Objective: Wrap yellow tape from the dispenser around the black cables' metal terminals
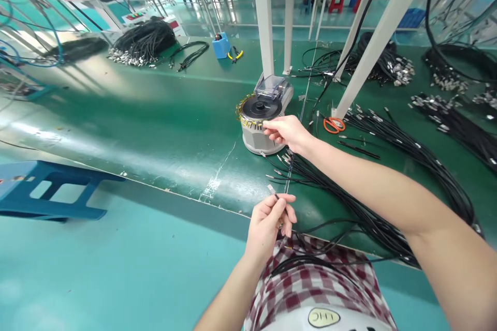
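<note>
Head view. Left hand: closed, pinching the metal connector of a black cable. Right hand: at the connectors ringing a round machine, grip unclear. Nearby: loose black cables, orange scissors, green bench.

Two hands are showing at six o'clock, one pair of scissors lying at three, one stool standing at nine.

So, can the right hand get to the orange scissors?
Probably yes: the right hand is close to the orange-handled scissors, and nothing tall stands between them, just some thin black cables on the bench.
</note>
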`<control>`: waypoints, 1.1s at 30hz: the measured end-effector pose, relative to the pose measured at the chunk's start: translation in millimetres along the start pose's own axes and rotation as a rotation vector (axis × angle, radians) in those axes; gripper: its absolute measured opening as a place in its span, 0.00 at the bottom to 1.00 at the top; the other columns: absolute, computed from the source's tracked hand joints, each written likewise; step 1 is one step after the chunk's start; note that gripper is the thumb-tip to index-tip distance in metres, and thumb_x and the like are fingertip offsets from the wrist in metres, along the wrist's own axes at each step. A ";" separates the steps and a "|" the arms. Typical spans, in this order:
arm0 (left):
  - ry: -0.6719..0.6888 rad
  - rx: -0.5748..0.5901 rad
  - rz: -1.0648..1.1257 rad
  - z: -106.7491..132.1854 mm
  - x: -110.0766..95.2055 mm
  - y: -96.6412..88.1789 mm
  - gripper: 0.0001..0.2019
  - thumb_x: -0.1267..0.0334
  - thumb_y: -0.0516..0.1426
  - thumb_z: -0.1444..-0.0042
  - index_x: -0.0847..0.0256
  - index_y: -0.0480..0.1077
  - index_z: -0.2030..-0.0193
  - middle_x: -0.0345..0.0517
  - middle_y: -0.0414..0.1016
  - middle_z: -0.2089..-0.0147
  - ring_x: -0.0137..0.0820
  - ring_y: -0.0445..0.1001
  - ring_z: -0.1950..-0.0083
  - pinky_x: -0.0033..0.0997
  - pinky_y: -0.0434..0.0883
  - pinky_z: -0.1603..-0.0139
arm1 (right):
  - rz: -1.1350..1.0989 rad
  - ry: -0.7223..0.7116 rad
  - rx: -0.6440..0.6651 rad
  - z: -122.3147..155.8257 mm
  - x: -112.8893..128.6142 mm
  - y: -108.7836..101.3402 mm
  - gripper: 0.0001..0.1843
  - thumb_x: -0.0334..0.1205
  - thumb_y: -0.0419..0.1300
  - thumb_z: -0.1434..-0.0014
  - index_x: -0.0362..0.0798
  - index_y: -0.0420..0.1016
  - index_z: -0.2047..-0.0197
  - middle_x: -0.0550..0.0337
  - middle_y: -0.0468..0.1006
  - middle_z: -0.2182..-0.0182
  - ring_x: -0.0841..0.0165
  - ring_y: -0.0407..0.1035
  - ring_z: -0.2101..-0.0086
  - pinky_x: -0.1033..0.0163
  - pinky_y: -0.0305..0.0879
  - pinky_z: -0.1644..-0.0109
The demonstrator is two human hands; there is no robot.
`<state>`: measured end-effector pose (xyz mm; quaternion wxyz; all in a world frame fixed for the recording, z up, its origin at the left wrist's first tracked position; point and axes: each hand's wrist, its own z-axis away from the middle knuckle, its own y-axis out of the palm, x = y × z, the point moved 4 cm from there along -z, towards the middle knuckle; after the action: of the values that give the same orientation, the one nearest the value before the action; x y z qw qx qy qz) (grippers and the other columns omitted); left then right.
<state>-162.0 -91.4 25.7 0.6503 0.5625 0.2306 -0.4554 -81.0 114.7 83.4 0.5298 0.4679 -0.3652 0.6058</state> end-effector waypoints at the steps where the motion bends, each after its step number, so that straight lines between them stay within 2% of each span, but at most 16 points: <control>1: 0.006 -0.004 0.002 0.4 0.5 -0.2 0.14 0.56 0.58 0.36 0.67 0.74 0.55 0.43 0.74 0.73 0.21 0.66 0.83 0.22 0.60 0.81 | 0.001 -0.020 -0.017 -0.4 -1.1 -0.2 0.10 0.40 0.68 0.44 0.42 0.76 0.68 0.55 0.80 0.71 0.78 0.67 0.79 0.72 0.54 0.81; 5: 0.062 -0.071 -0.004 2.6 -0.3 0.6 0.14 0.56 0.57 0.35 0.67 0.74 0.54 0.42 0.73 0.70 0.18 0.64 0.82 0.20 0.55 0.80 | 0.010 -0.078 -0.048 0.0 -0.4 0.8 0.05 0.36 0.65 0.43 0.42 0.76 0.67 0.57 0.79 0.70 0.79 0.66 0.80 0.72 0.50 0.82; 8: 0.118 -0.096 0.011 6.1 -3.3 3.5 0.17 0.54 0.53 0.32 0.67 0.75 0.51 0.42 0.71 0.70 0.17 0.63 0.81 0.20 0.55 0.78 | 0.023 -0.129 -0.002 15.9 6.0 -0.1 0.05 0.36 0.64 0.43 0.43 0.75 0.68 0.59 0.79 0.71 0.80 0.66 0.80 0.72 0.52 0.80; 10: 0.137 -0.088 -0.001 9.3 -5.2 6.5 0.18 0.53 0.52 0.31 0.67 0.74 0.50 0.42 0.71 0.70 0.18 0.63 0.81 0.21 0.56 0.78 | 0.041 -0.158 0.091 40.0 6.8 -5.5 0.06 0.37 0.66 0.43 0.43 0.76 0.68 0.60 0.79 0.71 0.79 0.66 0.80 0.72 0.57 0.78; 12: 0.136 -0.092 -0.031 12.5 -6.6 9.7 0.16 0.54 0.54 0.32 0.65 0.72 0.49 0.40 0.70 0.71 0.18 0.61 0.81 0.21 0.55 0.79 | 0.082 -0.155 0.238 72.8 0.2 -15.7 0.08 0.39 0.67 0.45 0.42 0.77 0.67 0.60 0.79 0.72 0.77 0.67 0.80 0.71 0.59 0.76; 14: 0.132 -0.116 -0.068 14.9 -7.7 13.1 0.13 0.56 0.56 0.34 0.62 0.70 0.49 0.38 0.70 0.72 0.17 0.60 0.81 0.20 0.54 0.79 | 0.206 -0.174 0.403 109.1 -11.4 -29.4 0.10 0.42 0.64 0.40 0.43 0.76 0.65 0.60 0.79 0.71 0.77 0.68 0.79 0.69 0.65 0.71; 16: 0.131 -0.132 -0.118 15.8 -8.0 17.9 0.12 0.56 0.57 0.34 0.61 0.69 0.50 0.37 0.70 0.72 0.17 0.59 0.81 0.19 0.54 0.79 | 0.320 -0.176 0.450 140.5 -24.2 -46.9 0.13 0.45 0.57 0.34 0.43 0.75 0.64 0.60 0.79 0.69 0.77 0.69 0.78 0.68 0.66 0.69; 20: 0.109 -0.100 -0.244 14.6 -3.3 31.9 0.13 0.55 0.60 0.37 0.62 0.71 0.52 0.37 0.70 0.73 0.16 0.58 0.81 0.18 0.55 0.80 | 0.566 -0.202 0.428 179.7 -34.8 -70.5 0.19 0.46 0.50 0.30 0.45 0.75 0.66 0.62 0.77 0.72 0.76 0.67 0.77 0.68 0.61 0.70; 23: 0.099 -0.105 -0.334 15.2 1.7 40.8 0.11 0.57 0.64 0.40 0.63 0.72 0.59 0.36 0.69 0.75 0.16 0.58 0.81 0.17 0.55 0.81 | 0.734 -0.304 0.382 192.3 -29.1 -77.1 0.20 0.43 0.50 0.30 0.45 0.75 0.69 0.63 0.74 0.76 0.76 0.65 0.76 0.67 0.57 0.70; 25: 0.104 -0.128 -0.373 16.8 4.0 44.4 0.10 0.59 0.65 0.41 0.63 0.72 0.63 0.36 0.68 0.76 0.16 0.58 0.81 0.17 0.54 0.82 | 0.772 -0.334 0.347 195.7 -29.2 -80.0 0.20 0.43 0.50 0.30 0.45 0.76 0.70 0.63 0.74 0.77 0.76 0.64 0.76 0.66 0.56 0.69; 27: 0.105 -0.144 -0.379 18.5 5.9 46.6 0.10 0.59 0.64 0.41 0.63 0.71 0.64 0.35 0.67 0.77 0.16 0.56 0.81 0.17 0.53 0.82 | 0.689 -0.266 0.316 195.5 -38.2 -83.8 0.22 0.45 0.48 0.30 0.45 0.77 0.68 0.63 0.74 0.76 0.76 0.65 0.77 0.66 0.57 0.70; 30: 0.094 -0.169 -0.337 19.6 8.0 47.3 0.09 0.59 0.63 0.40 0.63 0.71 0.64 0.36 0.67 0.77 0.15 0.55 0.82 0.17 0.51 0.83 | 0.421 -0.116 0.237 193.3 -61.8 -90.1 0.25 0.53 0.46 0.29 0.46 0.78 0.58 0.61 0.78 0.69 0.77 0.66 0.79 0.66 0.62 0.70; 33: 0.095 -0.191 -0.311 18.9 8.3 46.9 0.09 0.60 0.63 0.40 0.63 0.71 0.64 0.36 0.68 0.76 0.15 0.55 0.83 0.17 0.51 0.83 | 0.220 -0.112 0.168 196.1 -79.4 -91.1 0.25 0.58 0.50 0.32 0.46 0.77 0.54 0.58 0.79 0.62 0.74 0.70 0.74 0.66 0.65 0.67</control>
<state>-122.1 -114.2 48.3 0.6107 0.4767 0.3875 -0.4997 43.9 -77.5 60.8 0.3981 0.5008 -0.3911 0.6616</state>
